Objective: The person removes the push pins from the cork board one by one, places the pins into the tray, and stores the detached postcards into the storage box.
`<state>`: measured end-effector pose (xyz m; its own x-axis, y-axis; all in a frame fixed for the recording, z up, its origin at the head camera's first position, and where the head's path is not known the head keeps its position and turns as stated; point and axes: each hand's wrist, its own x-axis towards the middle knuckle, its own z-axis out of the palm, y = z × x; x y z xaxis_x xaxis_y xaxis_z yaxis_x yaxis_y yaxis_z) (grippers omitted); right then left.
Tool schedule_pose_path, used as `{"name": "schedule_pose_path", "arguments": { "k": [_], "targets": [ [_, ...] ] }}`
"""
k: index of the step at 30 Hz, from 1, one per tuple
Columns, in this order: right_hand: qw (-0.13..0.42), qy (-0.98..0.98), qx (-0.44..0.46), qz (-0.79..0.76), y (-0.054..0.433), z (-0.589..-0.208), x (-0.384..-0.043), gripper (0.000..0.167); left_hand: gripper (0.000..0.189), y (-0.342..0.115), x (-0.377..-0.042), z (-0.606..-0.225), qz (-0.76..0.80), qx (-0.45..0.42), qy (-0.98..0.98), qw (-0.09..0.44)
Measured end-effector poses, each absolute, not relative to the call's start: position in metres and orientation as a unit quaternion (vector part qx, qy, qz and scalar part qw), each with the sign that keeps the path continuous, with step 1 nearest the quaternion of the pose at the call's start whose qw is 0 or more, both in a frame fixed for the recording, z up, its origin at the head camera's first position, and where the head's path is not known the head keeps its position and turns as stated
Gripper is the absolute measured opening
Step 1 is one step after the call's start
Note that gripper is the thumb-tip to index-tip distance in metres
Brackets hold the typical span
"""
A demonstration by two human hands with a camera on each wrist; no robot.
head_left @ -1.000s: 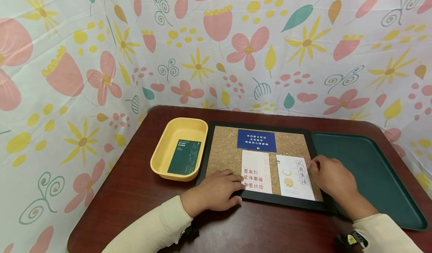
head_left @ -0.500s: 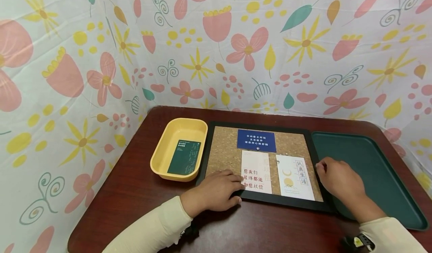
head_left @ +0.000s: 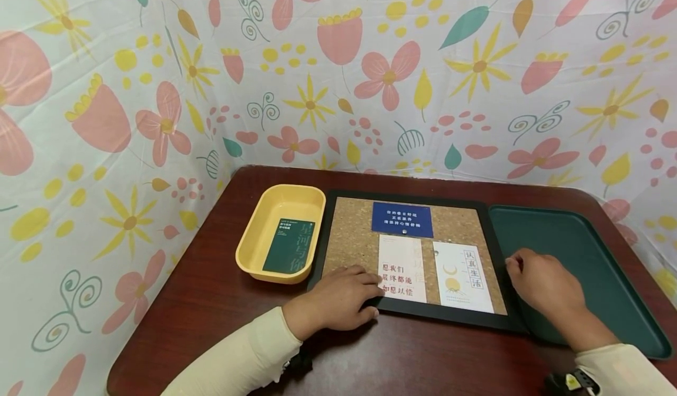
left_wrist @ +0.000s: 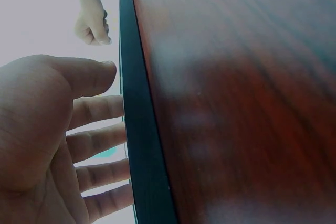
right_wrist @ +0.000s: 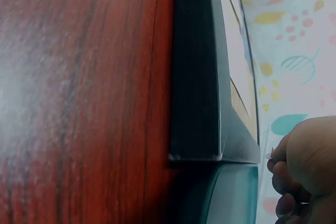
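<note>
My left hand [head_left: 338, 299] rests on the lower left of the cork board [head_left: 349, 231], its fingers extended over the black frame and touching the pink card [head_left: 400, 269]. In the left wrist view the fingers [left_wrist: 102, 142] lie relaxed and spread along the frame edge. My right hand [head_left: 545, 284] is over the green tray's left side, just off the board. Its thumb and index finger pinch a small clear pushpin [right_wrist: 270, 156], seen in the right wrist view; the other fingers are curled. A white card [head_left: 462, 278] lies on the board near it, with a pin at its top left.
A blue card [head_left: 402, 220] is pinned at the board's top. Left of the board stands a yellow basin [head_left: 248, 255] with a dark green card [head_left: 288, 246] in it. The green tray [head_left: 592, 302] sits against the board's right side. Floral cloth [head_left: 338, 90] hangs behind the table.
My right hand has drawn away from the white card's right edge, moving right over the green tray. My left hand has stayed in place.
</note>
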<state>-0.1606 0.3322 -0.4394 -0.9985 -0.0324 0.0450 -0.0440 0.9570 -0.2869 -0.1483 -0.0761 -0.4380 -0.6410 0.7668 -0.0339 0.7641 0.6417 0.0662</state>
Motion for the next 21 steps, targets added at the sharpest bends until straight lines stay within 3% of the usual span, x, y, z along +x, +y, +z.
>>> {"name": "schedule_pose_path", "arguments": {
  "k": [21],
  "targets": [
    [0.019,-0.99,0.016,0.142,0.3392,-0.4385,-0.1569,0.025,0.042,-0.0765,-0.1487,-0.4367,0.029,0.419,0.907,0.04]
  ]
}}
